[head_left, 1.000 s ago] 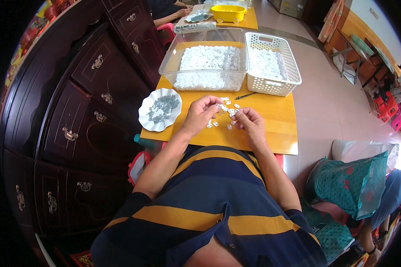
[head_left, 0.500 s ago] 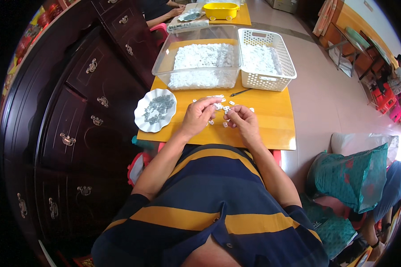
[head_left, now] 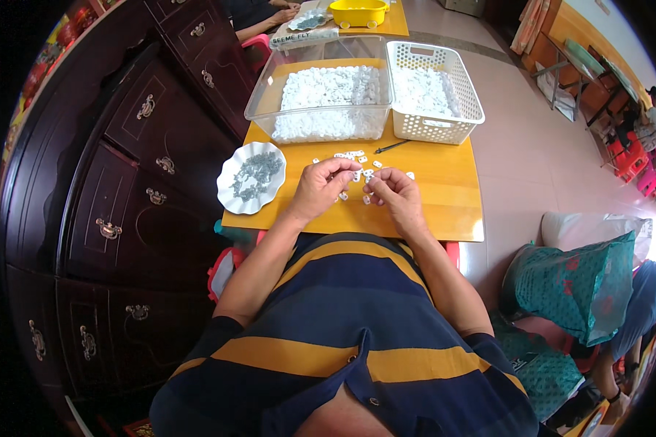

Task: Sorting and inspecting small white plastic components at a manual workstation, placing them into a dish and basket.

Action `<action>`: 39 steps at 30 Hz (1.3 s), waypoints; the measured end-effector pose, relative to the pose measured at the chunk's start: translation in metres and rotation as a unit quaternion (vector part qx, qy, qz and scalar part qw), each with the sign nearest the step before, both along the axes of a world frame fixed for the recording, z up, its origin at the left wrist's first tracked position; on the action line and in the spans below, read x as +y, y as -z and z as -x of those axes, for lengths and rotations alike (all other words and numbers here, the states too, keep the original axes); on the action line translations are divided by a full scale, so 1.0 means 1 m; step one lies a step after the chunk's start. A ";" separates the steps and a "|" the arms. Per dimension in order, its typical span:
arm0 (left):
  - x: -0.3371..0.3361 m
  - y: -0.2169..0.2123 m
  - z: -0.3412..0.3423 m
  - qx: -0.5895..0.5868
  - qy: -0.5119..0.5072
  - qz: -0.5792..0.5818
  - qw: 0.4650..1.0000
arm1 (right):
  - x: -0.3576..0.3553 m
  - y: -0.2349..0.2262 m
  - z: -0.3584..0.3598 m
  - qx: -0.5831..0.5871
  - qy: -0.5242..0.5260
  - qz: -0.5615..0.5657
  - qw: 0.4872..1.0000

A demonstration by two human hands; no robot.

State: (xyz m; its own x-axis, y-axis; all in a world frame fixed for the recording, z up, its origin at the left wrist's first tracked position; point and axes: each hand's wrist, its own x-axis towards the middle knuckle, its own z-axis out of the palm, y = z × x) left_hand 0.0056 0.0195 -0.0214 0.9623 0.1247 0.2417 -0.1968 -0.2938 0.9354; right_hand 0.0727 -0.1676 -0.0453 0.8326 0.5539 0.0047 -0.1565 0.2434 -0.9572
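Observation:
Above the yellow table (head_left: pixel 444 204), my left hand (head_left: pixel 319 188) is closed in a pinch, with a small white plastic piece (head_left: pixel 357 175) at its fingertips. Close by on its right, my right hand (head_left: pixel 399 195) also pinches; what sits between its fingertips is too small to make out. Several loose white pieces with small holes (head_left: pixel 362 159) lie around and beyond both hands. To the left stands a white scalloped plate (head_left: pixel 229 191) bearing a pile of small greyish translucent parts (head_left: pixel 258 175). A thin black tool (head_left: pixel 391 147) lies beyond my right hand.
A clear plastic bin (head_left: pixel 262 120) and a white perforated basket (head_left: pixel 470 109), both full of white pieces, stand at the table's back. Farther off are a yellow tub (head_left: pixel 358 13) and another person's hands (head_left: pixel 288 13). Dark drawers (head_left: pixel 131 218) flank the left; green bags (head_left: pixel 572 288) sit right.
My two hands stay close together, fingers still pinched, with fingertips slightly shifted. The whole view has moved a little, so the table and containers appear slightly higher.

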 end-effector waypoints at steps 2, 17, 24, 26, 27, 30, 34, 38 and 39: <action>-0.001 0.000 0.000 -0.001 0.003 0.006 1.000 | 0.000 -0.001 0.000 0.005 -0.003 0.005 1.000; -0.006 -0.004 0.002 -0.008 0.000 0.016 1.000 | -0.001 0.004 -0.002 -0.011 -0.001 0.039 0.999; -0.008 -0.004 0.002 0.001 0.011 0.014 1.000 | 0.000 0.005 -0.002 -0.013 -0.005 0.041 0.999; -0.009 -0.003 0.002 0.009 0.013 0.023 1.000 | 0.000 0.005 -0.001 -0.014 -0.008 0.046 0.999; -0.009 -0.003 0.001 0.001 0.019 0.018 1.000 | 0.000 0.007 -0.002 -0.013 -0.015 0.041 0.999; -0.007 0.000 0.000 -0.002 0.021 0.011 1.000 | 0.000 0.005 0.000 -0.013 -0.025 0.038 0.999; -0.005 -0.001 0.000 0.011 0.032 0.013 0.999 | 0.001 0.004 0.000 -0.018 -0.032 0.045 0.998; -0.004 -0.002 0.001 0.027 0.044 0.006 0.999 | -0.001 -0.006 0.006 0.000 -0.029 0.059 0.998; -0.003 -0.003 0.001 0.023 0.048 0.000 0.999 | -0.001 -0.007 0.006 0.003 -0.040 0.058 0.997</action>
